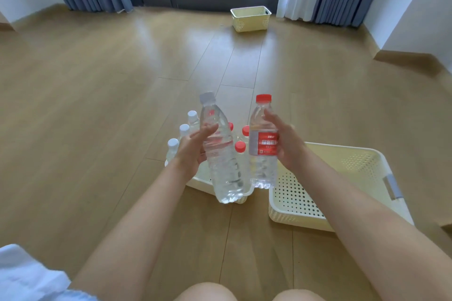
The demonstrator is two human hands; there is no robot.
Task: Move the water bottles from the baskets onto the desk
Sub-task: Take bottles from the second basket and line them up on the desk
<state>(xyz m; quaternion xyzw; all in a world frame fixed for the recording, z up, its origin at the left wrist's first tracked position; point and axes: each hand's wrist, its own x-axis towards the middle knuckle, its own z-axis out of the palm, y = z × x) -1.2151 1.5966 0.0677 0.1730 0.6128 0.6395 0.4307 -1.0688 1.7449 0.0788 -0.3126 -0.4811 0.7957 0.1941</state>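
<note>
The step in hand appears to be the lift-out: two bottles are raised above the baskets, and no desk is in view. Keep both bottles upright, grip at mid-body where the plastic is stiffest, and carry them apart so they do not knock together.

The large cream perforated plastic basket (347, 178) sits at lower right of the frame, under the right forearm; no bottles show in its visible part. A second cream basket (204, 182), centre frame, holds the remaining white-capped and red-capped bottles (239, 148), directly behind the hands. A small cream basket (250, 18) stands well apart at upper centre, near the window.

The left hand (193, 151) wraps the clear unlabelled white-capped water bottle (220, 154), tilted slightly left. The right hand (286, 144) wraps the clear red-labelled, red-capped water bottle (263, 144), upright. The bottles are just beside each other.
</note>
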